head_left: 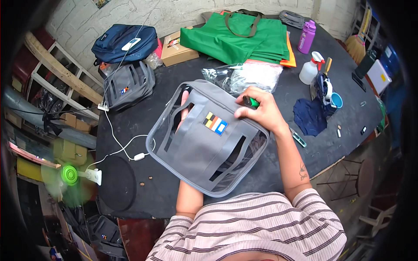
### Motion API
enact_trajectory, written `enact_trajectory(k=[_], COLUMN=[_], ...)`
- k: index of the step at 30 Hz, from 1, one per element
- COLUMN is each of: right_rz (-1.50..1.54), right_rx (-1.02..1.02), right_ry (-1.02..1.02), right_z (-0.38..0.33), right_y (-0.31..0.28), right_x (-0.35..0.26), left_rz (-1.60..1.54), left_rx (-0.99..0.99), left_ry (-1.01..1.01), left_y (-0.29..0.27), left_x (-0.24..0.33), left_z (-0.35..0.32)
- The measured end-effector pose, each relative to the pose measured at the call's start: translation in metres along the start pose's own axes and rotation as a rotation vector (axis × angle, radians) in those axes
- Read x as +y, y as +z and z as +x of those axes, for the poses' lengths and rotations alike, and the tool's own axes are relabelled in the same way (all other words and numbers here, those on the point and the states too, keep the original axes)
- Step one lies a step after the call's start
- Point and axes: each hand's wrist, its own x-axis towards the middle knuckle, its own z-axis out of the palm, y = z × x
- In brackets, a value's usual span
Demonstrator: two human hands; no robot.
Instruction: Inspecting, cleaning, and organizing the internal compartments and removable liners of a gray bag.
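Note:
A grey bag with clear side panels, two grey strap handles and a colourful flag-patterned patch is held up over the table, tilted toward me. My left hand holds it from behind; only some fingers show past the left handle, and the rest is hidden by the bag. Fingers of my right hand are closed around a small green and black object, its kind unclear. That hand rests against the bag's upper right edge.
Another grey bag and a blue backpack lie at the left. Green bags, clear plastic and a cardboard box are behind. A spray bottle and a cutter sit right; a white cable and fan left.

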Motion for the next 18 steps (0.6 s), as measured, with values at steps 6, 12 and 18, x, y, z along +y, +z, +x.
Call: enact_trajectory(k=[6, 12, 18], right_rz=[-0.196, 0.212, 0.283], right_rx=[-0.079, -0.114, 0.044], right_ry=[-0.057, 0.148, -0.057], right_z=[0.001, -0.001, 0.011], right_y=[0.005, 0.02, 0.04], right_x=[-0.01, 0.023, 0.019], left_rz=[-0.225, -0.391, -0.476], left_rx=[0.263, -0.008, -0.191], left_ry=[0.119, 0.05, 0.045], left_y=[0.019, -0.017, -0.02], left_x=[0.012, 0.024, 0.03], left_z=[0.005, 0.02, 0.015])
